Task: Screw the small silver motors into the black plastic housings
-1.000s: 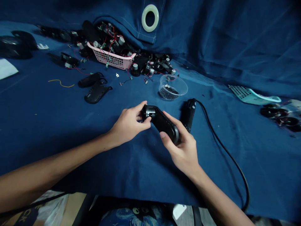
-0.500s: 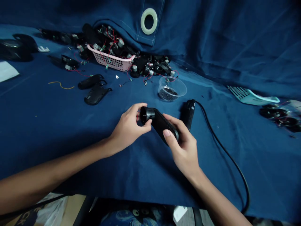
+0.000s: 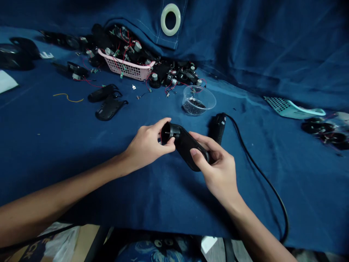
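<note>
The black angled plastic housing (image 3: 188,149) is up in my two hands, over the middle of the blue cloth-covered bench (image 3: 81,145), rather nearer its front edge than its far one. Its long axis slants: the round open collar points to my left and toward the far edge, the thick grip end comes down to my right and toward the front edge. So neither hand is the nearer one — my left hand (image 3: 147,140) has thumb and fingers pinched about the collar, and my right hand (image 3: 222,173) is clamped round the grip end, thumb on top. A scrap of red wire (image 3: 160,137) shows by my left fingers.

Just beyond my right fingers lies a black corded tool (image 3: 219,127); its pale marking is too small for me to read. Toward the far edge stands a clear plastic tub (image 3: 215,103) of small dark bits, then the pink basket (image 3: 128,68) heaped with wired parts. Below the front edge, at the left — a carton (image 3: 29,251) on which I can make out "CK".
</note>
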